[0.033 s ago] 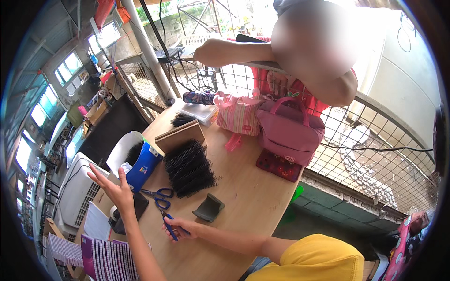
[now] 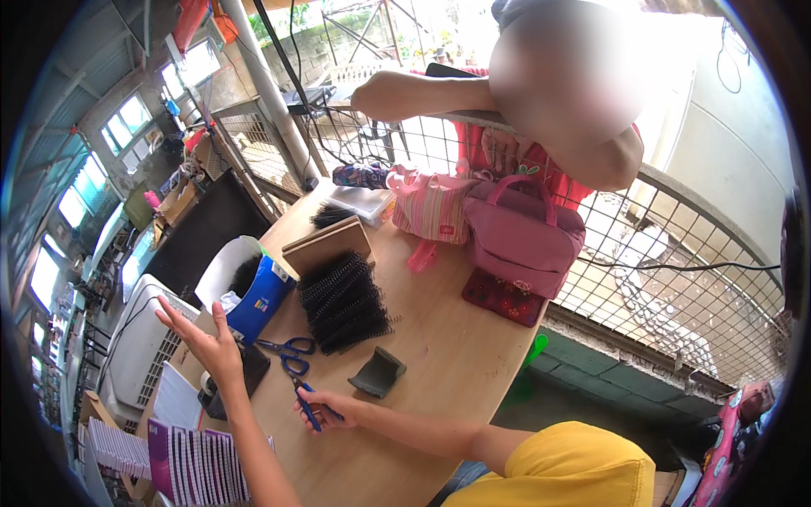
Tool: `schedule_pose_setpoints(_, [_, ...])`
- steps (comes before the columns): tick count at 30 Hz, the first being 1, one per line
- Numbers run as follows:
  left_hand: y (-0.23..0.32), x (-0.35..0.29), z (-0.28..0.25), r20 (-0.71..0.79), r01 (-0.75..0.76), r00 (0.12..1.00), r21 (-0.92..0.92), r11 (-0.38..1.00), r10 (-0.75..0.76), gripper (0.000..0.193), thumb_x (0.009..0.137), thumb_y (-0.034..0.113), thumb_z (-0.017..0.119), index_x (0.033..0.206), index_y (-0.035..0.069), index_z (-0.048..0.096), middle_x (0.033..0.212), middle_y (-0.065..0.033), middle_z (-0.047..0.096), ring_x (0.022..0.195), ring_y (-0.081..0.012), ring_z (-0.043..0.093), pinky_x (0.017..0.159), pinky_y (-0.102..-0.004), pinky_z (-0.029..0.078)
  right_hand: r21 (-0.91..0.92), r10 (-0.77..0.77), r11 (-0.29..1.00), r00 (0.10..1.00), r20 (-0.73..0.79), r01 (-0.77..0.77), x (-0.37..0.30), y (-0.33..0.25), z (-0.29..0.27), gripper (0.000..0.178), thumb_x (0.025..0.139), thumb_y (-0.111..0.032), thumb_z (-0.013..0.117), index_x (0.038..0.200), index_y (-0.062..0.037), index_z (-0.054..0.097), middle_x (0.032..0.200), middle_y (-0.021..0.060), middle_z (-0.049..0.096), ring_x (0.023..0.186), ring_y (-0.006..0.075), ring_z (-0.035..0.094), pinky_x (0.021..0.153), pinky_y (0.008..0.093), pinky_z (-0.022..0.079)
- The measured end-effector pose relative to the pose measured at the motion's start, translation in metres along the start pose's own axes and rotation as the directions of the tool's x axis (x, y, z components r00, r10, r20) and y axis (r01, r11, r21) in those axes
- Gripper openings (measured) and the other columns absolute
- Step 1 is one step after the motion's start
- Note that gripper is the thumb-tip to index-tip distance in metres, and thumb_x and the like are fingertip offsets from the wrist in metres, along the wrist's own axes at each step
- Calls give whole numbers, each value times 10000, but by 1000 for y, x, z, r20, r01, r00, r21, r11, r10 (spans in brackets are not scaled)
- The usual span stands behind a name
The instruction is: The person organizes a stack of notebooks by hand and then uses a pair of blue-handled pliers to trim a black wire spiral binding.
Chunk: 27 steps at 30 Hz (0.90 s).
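My left hand [image 2: 207, 342] is raised at the table's left side, fingers stretched out and apart, holding nothing. In my right hand [image 2: 328, 407] is a pair of blue-handled pliers [image 2: 310, 416], low over the tabletop, the tip pointing away from me. Just beyond the tip lie blue-handled scissors [image 2: 296, 348]. A pile of black spiral binding coils [image 2: 342, 304] rests farther up the table, against a brown board [image 2: 325, 245]. Right of the scissors sits a dark, curved block-like piece [image 2: 378, 373].
Purple-edged spiral-bound books [image 2: 198, 465] stand at the lower left. A blue box [image 2: 262, 300] and black tape dispenser [image 2: 245, 384] line the left edge. Pink bag [image 2: 524, 232], striped bag [image 2: 431, 207] and red phone [image 2: 504, 296] sit at the far right. Someone leans on the mesh fence [image 2: 659, 279].
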State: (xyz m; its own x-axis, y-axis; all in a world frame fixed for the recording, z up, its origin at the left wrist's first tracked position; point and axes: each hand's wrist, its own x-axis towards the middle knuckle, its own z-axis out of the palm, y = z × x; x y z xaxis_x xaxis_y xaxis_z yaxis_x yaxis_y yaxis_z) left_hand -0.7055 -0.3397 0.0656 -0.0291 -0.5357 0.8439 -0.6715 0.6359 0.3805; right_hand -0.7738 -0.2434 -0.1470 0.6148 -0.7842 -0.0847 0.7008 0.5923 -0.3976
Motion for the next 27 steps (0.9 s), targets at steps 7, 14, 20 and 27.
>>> schedule_pose_setpoints(7, [88,-58,-94,-149,-180,977,-185,966,153,701,920,149,563,1473,-9,162,1536,-189,194,1326,-377,362,1072,-513,309,-98,-56,994,998,11,56,-4,5,5,372,961,-482,487,1061,-128,543,850,8,598,763,142,600,732,333,493])
schedule_pose_setpoints(14, [66,-156,-170,-339,-376,861,79,923,379,808,896,213,595,1457,13,49,1433,-366,175,1254,-434,357,1039,-515,352,-231,-163,961,986,-38,150,-14,16,11,317,978,-413,490,1054,-108,527,826,18,584,758,149,603,712,324,500])
schedule_pose_setpoints(20, [37,-212,-218,-532,33,829,355,934,173,732,938,274,548,1454,-5,111,1486,-246,179,1264,-354,373,1028,-514,363,-199,-223,957,975,-27,213,-14,19,7,314,983,-390,487,1047,-83,511,821,29,582,758,159,605,710,337,520])
schedule_pose_setpoints(27, [-60,-272,-226,-700,430,572,-189,883,-428,784,955,572,364,1475,17,172,1506,-217,154,1293,-382,303,1045,-565,282,-186,-253,952,967,-27,244,-14,19,6,300,970,-375,522,1044,-84,526,817,36,593,723,166,606,701,343,525])
